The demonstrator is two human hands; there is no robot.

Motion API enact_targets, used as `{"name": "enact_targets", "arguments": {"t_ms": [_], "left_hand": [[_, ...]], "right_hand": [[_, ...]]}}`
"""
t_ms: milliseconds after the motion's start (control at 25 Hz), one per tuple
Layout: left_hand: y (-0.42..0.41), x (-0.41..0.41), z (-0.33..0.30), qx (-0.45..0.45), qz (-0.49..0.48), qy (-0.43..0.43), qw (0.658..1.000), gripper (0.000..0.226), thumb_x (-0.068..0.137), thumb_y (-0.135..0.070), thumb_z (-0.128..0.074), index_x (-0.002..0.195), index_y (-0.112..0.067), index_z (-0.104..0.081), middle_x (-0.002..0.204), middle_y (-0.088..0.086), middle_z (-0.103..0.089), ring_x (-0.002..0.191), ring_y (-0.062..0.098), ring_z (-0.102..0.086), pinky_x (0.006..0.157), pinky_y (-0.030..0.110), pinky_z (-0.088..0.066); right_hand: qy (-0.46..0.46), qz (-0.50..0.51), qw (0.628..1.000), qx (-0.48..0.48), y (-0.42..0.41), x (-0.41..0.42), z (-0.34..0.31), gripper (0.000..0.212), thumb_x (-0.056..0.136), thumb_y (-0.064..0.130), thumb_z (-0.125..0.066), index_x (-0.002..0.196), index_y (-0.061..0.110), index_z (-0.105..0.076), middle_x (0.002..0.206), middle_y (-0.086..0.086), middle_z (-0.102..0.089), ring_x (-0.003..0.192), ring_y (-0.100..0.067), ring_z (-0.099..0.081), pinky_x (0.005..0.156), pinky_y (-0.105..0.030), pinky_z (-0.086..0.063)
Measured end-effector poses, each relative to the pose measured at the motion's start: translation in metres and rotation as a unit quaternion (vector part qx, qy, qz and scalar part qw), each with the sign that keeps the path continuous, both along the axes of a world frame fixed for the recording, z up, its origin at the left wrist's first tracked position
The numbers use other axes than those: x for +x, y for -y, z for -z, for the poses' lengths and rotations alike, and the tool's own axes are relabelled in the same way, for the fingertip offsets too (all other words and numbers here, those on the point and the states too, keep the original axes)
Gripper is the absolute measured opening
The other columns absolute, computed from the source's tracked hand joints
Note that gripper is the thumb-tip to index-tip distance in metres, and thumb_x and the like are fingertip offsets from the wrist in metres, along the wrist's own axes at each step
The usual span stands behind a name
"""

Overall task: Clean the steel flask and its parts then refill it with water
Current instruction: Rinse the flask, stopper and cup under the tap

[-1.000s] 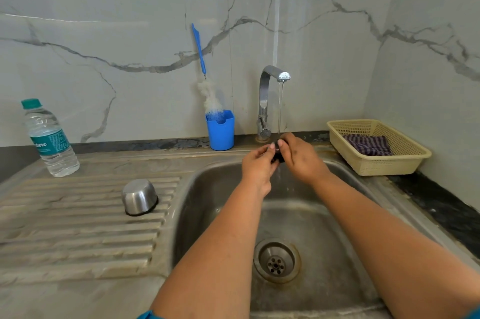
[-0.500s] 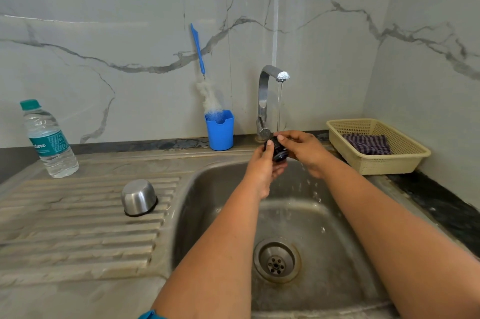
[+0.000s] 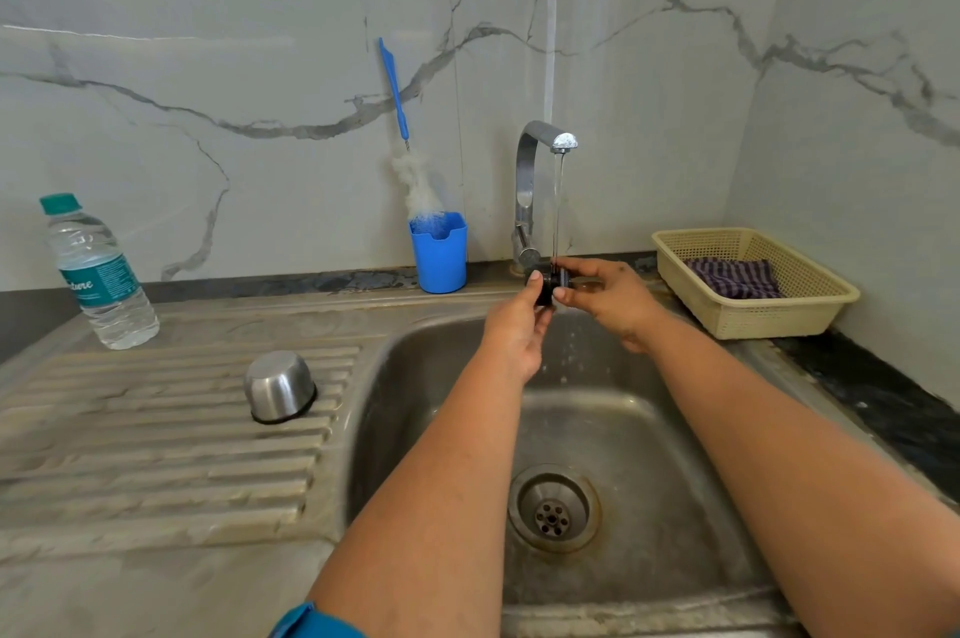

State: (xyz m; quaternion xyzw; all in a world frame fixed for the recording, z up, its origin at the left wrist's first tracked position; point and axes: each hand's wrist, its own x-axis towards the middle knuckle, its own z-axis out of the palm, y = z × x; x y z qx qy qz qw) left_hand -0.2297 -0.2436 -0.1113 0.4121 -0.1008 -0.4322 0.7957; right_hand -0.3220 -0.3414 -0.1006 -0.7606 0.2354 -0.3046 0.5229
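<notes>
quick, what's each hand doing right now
Left hand: pinching the small black round flask part under the tap stream.
Right hand: pinching the same part.

Two hands, the left hand (image 3: 514,333) and the right hand (image 3: 608,297), share one small black flask part (image 3: 546,285) under one tap (image 3: 530,190). One steel cup (image 3: 280,385) and one water bottle (image 3: 98,273) sit left of the one sink (image 3: 675,481). One blue holder (image 3: 440,255) with one brush (image 3: 402,128), and one basket (image 3: 753,320) with one cloth (image 3: 732,277).
</notes>
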Motion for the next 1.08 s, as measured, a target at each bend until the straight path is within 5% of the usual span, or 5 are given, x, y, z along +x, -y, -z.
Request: {"name": "enact_targets", "arguments": {"t_ms": [200, 320, 560, 800, 1080], "left_hand": [[0.002, -0.004, 0.004, -0.016, -0.006, 0.056, 0.998, 0.035, 0.098, -0.006, -0.056, 0.133, -0.006, -0.050, 0.134, 0.022, -0.057, 0.120, 0.032, -0.059, 0.098, 0.039, -0.052], [0.002, -0.001, 0.008, -0.030, -0.017, 0.093, 0.995, 0.035, 0.097, -0.005, -0.057, 0.132, -0.005, -0.052, 0.134, 0.020, -0.057, 0.118, 0.030, -0.059, 0.091, 0.036, -0.055], [0.002, -0.010, 0.017, -0.019, 0.012, 0.225, 0.974, 0.037, 0.094, -0.002, -0.061, 0.130, -0.009, -0.056, 0.137, 0.017, -0.052, 0.116, 0.028, -0.058, 0.079, 0.025, -0.059], [0.003, 0.002, 0.012, -0.024, 0.006, 0.083, 0.996, 0.031, 0.100, -0.025, -0.054, 0.126, -0.008, -0.057, 0.130, 0.018, -0.061, 0.120, 0.027, -0.060, 0.100, 0.039, -0.051], [0.002, 0.004, 0.011, -0.020, 0.031, 0.020, 0.999, 0.025, 0.101, -0.018, -0.051, 0.119, -0.001, -0.058, 0.132, 0.023, -0.059, 0.125, 0.031, -0.056, 0.095, 0.036, -0.050]], "right_hand": [[-0.100, 0.045, 0.949, -0.294, -0.009, 0.001, -0.001, 0.025, 0.099, 0.016, -0.048, 0.124, 0.011, -0.050, 0.106, 0.001, -0.053, 0.093, -0.016, -0.054, 0.072, -0.021, -0.039], [-0.106, 0.066, 0.932, -0.339, -0.012, 0.010, 0.001, 0.022, 0.101, 0.021, -0.042, 0.114, 0.007, -0.053, 0.095, -0.001, -0.054, 0.083, -0.018, -0.052, 0.061, -0.022, -0.034], [-0.154, 0.094, 0.983, -0.045, -0.001, 0.010, -0.003, 0.034, 0.098, 0.028, -0.034, 0.081, 0.007, -0.055, 0.062, -0.011, -0.048, 0.051, -0.020, -0.043, 0.049, -0.026, -0.029], [-0.123, 0.032, 0.956, -0.264, -0.011, 0.021, -0.003, 0.019, 0.099, 0.025, -0.046, 0.107, 0.010, -0.056, 0.102, -0.008, -0.056, 0.093, -0.022, -0.052, 0.064, -0.024, -0.036], [0.003, -0.042, 0.996, 0.075, -0.001, 0.006, 0.004, 0.027, 0.085, 0.003, -0.068, 0.111, 0.010, -0.063, 0.117, -0.016, -0.062, 0.113, -0.030, -0.059, 0.094, -0.035, -0.053]]}}
